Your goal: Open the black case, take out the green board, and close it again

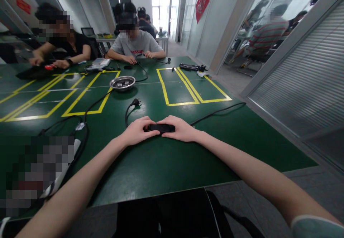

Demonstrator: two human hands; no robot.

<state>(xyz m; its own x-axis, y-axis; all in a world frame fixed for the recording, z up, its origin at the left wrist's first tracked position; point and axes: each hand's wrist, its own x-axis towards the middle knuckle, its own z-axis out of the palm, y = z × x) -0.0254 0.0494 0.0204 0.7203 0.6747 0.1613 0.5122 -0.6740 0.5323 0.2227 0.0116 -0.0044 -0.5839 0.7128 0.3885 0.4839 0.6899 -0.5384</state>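
Both my hands close around a small black oblong block (pixel 161 128), low over the green table. My left hand (pixel 137 130) grips its left end between thumb and fingers. Its right end is in my right hand (pixel 178 127), with the thumb along the near side. A black cord with a power plug (pixel 135 102) curves out beyond my left hand. Another black cord (pixel 217 113) runs right from behind my right hand. Whether either joins the block is hidden by my hands.
On the green table (pixel 268 148) are yellow tape outlines (pixel 182 104), a metal bowl (pixel 122 83) with small metal parts, and a folded black tripod-like thing (pixel 192 67). A black cable (pixel 86 127) lies left. Two people work across the table with cords and dark items.
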